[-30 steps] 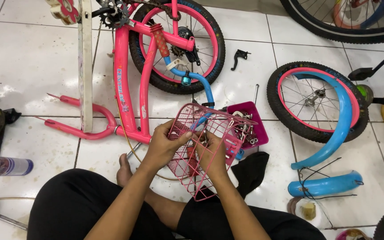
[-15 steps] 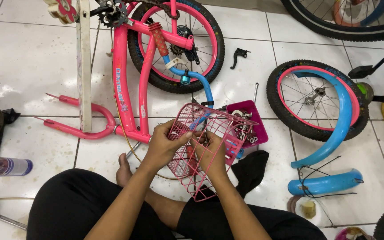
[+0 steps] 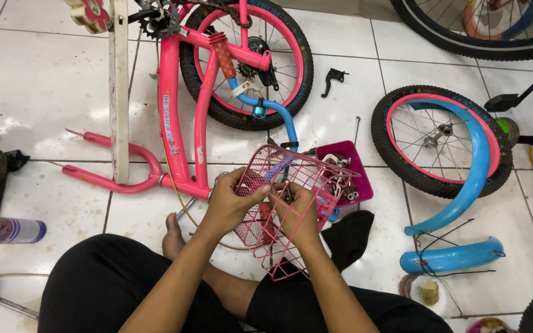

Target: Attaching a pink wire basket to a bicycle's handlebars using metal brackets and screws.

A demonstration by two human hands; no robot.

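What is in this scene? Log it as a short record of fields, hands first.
left hand: grips the side of the pink wire basket
right hand: fingers on the basket's mesh, beside the left hand
basket: tilted, held above the lap
behind basket: pink parts tray with metal hardware
floor: pink bike frame, loose wheel, blue fender, spray can

From my feed the scene is bright and evenly lit from overhead. I see soft white glare patches on the glossy white floor tiles (image 3: 44, 92), and only faint, short shadows beside the pink bicycle frame (image 3: 174, 111). Focus is sharp throughout, without motion blur. Lines bow slightly toward the edges.
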